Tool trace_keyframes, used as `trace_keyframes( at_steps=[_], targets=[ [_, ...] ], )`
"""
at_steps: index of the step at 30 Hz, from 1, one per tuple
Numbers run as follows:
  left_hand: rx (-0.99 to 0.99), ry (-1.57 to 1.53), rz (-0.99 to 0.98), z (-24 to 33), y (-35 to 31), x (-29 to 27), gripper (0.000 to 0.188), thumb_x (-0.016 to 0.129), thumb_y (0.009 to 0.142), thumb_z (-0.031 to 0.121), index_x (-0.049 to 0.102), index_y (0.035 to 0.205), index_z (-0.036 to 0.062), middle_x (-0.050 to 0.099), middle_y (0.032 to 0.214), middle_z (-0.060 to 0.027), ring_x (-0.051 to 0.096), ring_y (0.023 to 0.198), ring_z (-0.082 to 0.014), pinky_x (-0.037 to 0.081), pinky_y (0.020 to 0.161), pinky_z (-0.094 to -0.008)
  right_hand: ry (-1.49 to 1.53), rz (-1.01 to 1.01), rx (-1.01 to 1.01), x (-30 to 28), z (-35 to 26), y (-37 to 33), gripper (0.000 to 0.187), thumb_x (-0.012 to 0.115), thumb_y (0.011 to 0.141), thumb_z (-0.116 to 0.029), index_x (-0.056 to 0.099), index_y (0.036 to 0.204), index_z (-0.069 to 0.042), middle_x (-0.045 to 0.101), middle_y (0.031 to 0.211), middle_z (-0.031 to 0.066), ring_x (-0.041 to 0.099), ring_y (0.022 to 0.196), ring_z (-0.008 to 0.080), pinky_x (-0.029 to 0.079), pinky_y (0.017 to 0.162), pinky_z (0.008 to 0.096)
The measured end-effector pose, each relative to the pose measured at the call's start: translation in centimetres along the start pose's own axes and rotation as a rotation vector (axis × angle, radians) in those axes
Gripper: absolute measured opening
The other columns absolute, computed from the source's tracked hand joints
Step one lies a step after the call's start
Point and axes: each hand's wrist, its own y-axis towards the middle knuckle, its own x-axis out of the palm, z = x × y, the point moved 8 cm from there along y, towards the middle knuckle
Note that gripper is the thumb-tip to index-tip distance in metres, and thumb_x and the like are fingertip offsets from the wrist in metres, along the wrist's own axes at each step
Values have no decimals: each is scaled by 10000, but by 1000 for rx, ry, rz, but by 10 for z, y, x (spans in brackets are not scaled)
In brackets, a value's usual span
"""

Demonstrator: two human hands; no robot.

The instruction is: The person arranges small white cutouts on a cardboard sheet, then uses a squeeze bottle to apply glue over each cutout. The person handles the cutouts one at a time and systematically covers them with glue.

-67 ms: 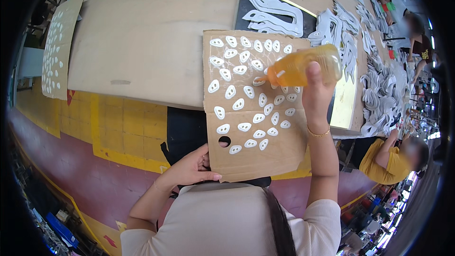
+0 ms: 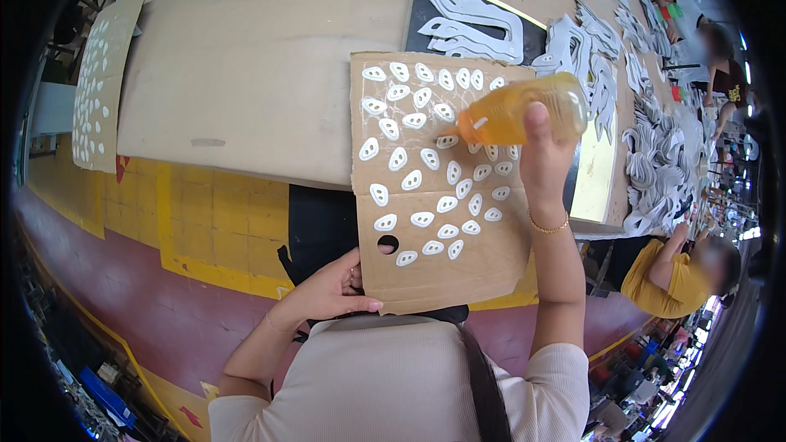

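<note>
A brown cardboard sheet (image 2: 483, 278) lies tilted between my body and the table, with several small white pieces (image 2: 447, 204) spread over it, each rounded and with two holes. My left hand (image 2: 334, 288) grips the sheet's lower left corner, its thumb on top, beside a round hole in the cardboard. In my right hand (image 2: 544, 155) is a clear squeeze bottle (image 2: 512, 110) of amber liquid, tipped nearly sideways. Its orange nozzle points left, just above the pieces in the upper middle of the sheet. Shiny streaks show on the upper part of the cardboard.
The brown-topped table (image 2: 246, 74) stretches ahead and left. Another cardboard sheet (image 2: 102, 90) with white pieces overhangs its left end. Grey curved cutouts (image 2: 483, 33) lie on a black board at the back, with more piled right. A person in a yellow top (image 2: 671, 278) sits at right.
My right hand and the bottle have shifted slightly; the nozzle tip is now a little higher and further left. My left hand and the cardboard sheet stay put.
</note>
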Motion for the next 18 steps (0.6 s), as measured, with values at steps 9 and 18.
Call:
trace_keyframes(
  at_steps=[9,18],
  targets=[
    [20,-21,12,6,1,-4,749,667,770,-79,266,1389,47,569,1183,-129,584,1050,-189,490,879,-328,-117,-59,-47,23,-5,19,299,719,818,-243,600,945,1,615,835,12,545,731,78,457,659,232],
    [24,-17,-27,6,3,-5,742,659,779,-74,261,1390,59,572,1158,-131,598,996,-184,509,846,-326,-148,-120,-92,33,-12,8,325,766,766,-212,595,939,4,629,853,47,580,748,110,478,687,248]
  ],
)
